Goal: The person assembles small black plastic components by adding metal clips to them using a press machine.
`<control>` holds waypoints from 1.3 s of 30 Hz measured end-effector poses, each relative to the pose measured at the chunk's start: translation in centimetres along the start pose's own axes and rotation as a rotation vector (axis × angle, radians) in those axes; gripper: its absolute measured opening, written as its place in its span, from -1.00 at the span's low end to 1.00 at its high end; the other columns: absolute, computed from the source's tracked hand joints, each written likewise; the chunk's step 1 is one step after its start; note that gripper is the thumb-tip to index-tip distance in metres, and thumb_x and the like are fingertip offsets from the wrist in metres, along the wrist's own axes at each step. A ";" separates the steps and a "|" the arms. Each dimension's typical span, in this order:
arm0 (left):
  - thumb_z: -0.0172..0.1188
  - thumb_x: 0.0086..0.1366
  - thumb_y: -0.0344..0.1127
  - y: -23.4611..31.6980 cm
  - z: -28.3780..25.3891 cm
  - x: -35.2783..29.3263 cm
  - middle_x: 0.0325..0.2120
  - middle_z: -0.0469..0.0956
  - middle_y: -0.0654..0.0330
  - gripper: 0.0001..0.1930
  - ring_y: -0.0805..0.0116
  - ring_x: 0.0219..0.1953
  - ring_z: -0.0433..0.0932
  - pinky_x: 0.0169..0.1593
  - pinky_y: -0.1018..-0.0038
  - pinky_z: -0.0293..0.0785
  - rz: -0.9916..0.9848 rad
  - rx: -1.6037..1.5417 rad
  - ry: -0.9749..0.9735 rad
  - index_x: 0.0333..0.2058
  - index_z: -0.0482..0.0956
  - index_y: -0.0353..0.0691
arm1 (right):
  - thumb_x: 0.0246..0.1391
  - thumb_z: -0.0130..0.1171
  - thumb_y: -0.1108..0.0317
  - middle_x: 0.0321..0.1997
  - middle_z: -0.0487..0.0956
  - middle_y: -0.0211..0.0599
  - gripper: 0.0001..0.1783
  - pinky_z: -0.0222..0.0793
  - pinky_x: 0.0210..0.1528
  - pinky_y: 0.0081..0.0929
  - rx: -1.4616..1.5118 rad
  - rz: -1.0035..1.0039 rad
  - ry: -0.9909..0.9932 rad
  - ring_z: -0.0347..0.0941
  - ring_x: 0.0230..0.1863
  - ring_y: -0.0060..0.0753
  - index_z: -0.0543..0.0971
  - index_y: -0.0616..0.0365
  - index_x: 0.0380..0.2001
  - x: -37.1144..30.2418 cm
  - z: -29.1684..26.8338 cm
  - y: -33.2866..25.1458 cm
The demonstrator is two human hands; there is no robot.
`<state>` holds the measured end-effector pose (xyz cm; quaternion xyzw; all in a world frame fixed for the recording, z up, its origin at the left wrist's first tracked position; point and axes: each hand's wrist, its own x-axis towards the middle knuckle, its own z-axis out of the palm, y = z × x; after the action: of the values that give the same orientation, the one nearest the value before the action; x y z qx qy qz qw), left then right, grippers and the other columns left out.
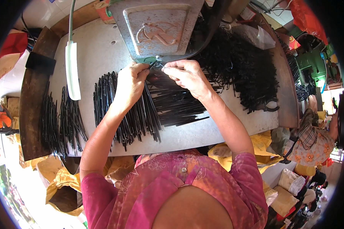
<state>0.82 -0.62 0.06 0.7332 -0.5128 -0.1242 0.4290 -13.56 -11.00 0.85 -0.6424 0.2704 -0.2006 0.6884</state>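
Observation:
Both my hands meet under the head of a grey metal machine [156, 28] at the far middle of the table. My left hand [132, 82] pinches the end of a thin black strip at the machine's working point. From the other side, my right hand [189, 76] has thumb and forefinger closed on a thin dark piece there; its exact kind is too small to make out. Beneath my forearms lie a row of long black strips [105, 97], side by side, and a flatter pile of black strips [179, 105].
On the right, a large heap of black strips [252, 72] covers the table. Smaller bundles [67, 118] lie at the left by a wooden edge board [32, 99]. A white lamp [72, 70] hangs above the left side. Yellow sacks [65, 191] stand below; another person [309, 143] sits at far right.

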 end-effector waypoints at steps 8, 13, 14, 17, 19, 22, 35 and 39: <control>0.08 0.03 -0.49 0.3 0.1 0.1 -0.60 0.41 0.15 -0.83 0.43 -0.54 0.38 -0.40 0.57 0.30 0.060 0.018 0.040 -0.35 0.51 -0.35 | -0.06 0.11 0.37 -0.67 0.31 -0.63 -0.84 -0.07 -0.74 -0.91 -0.015 0.036 -0.005 0.08 -0.71 -0.90 0.52 0.26 -0.43 0.2 0.0 -0.3; 0.08 0.04 -0.49 0.5 0.1 0.0 -0.60 0.40 0.14 -0.84 0.39 -0.53 0.38 -0.39 0.56 0.30 0.085 0.080 0.049 -0.35 0.51 -0.34 | -0.06 0.11 0.38 -0.66 0.32 -0.61 -0.83 -0.07 -0.74 -0.91 0.008 0.003 -0.002 0.08 -0.71 -0.89 0.51 0.27 -0.41 0.0 -0.2 0.0; 0.08 0.04 -0.49 0.5 0.1 0.1 -0.59 0.39 0.14 -0.83 0.37 -0.53 0.38 -0.38 0.55 0.30 0.082 0.084 0.040 -0.35 0.51 -0.34 | -0.06 0.11 0.38 -0.66 0.32 -0.61 -0.83 -0.07 -0.74 -0.91 0.007 0.002 -0.003 0.08 -0.71 -0.89 0.51 0.27 -0.41 0.0 -0.2 0.0; 0.07 0.04 -0.49 0.3 0.2 -0.1 -0.58 0.40 0.13 -0.83 0.36 -0.52 0.39 -0.38 0.54 0.30 0.083 0.090 0.043 -0.34 0.51 -0.34 | -0.06 0.10 0.39 -0.66 0.32 -0.60 -0.83 -0.07 -0.74 -0.90 0.005 0.036 -0.001 0.08 -0.71 -0.89 0.51 0.28 -0.42 0.1 -0.2 -0.2; 0.07 0.04 -0.49 0.3 0.2 -0.1 -0.57 0.40 0.13 -0.83 0.35 -0.52 0.39 -0.38 0.54 0.30 0.088 0.091 0.053 -0.34 0.51 -0.34 | -0.06 0.10 0.39 -0.66 0.32 -0.60 -0.84 -0.07 -0.75 -0.90 0.013 0.019 -0.007 0.08 -0.71 -0.89 0.51 0.28 -0.42 0.1 -0.2 -0.1; 0.06 0.03 -0.43 0.5 0.1 0.0 -0.54 0.42 0.03 -0.83 0.14 -0.45 0.45 -0.32 0.40 0.35 0.067 0.077 0.039 -0.37 0.53 -0.30 | -0.06 0.10 0.40 -0.66 0.32 -0.60 -0.84 -0.07 -0.75 -0.90 0.021 0.051 -0.012 0.08 -0.71 -0.89 0.50 0.28 -0.43 0.0 -0.2 -0.3; 0.04 0.04 -0.43 0.0 0.5 -0.2 -0.52 0.40 0.04 -0.83 0.13 -0.45 0.45 -0.36 0.37 0.37 0.133 0.199 0.040 -0.35 0.51 -0.27 | -0.07 0.10 0.41 -0.65 0.34 -0.59 -0.86 -0.07 -0.74 -0.92 0.034 0.044 -0.009 0.08 -0.71 -0.90 0.50 0.26 -0.42 0.2 -0.2 0.2; 0.01 0.05 -0.43 0.5 0.4 -0.9 -0.48 0.37 0.03 -0.84 0.12 -0.46 0.45 -0.43 0.37 0.40 0.305 0.492 0.086 -0.33 0.41 -0.27 | -0.08 0.09 0.42 -0.67 0.31 -0.60 -0.89 -0.08 -0.75 -0.91 0.048 0.076 0.001 0.07 -0.72 -0.89 0.49 0.24 -0.46 0.2 0.2 0.0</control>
<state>-0.13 -0.08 -0.07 0.7342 -0.6132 0.1012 0.2733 -13.25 -11.01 0.83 -0.6149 0.2901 -0.1809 0.7106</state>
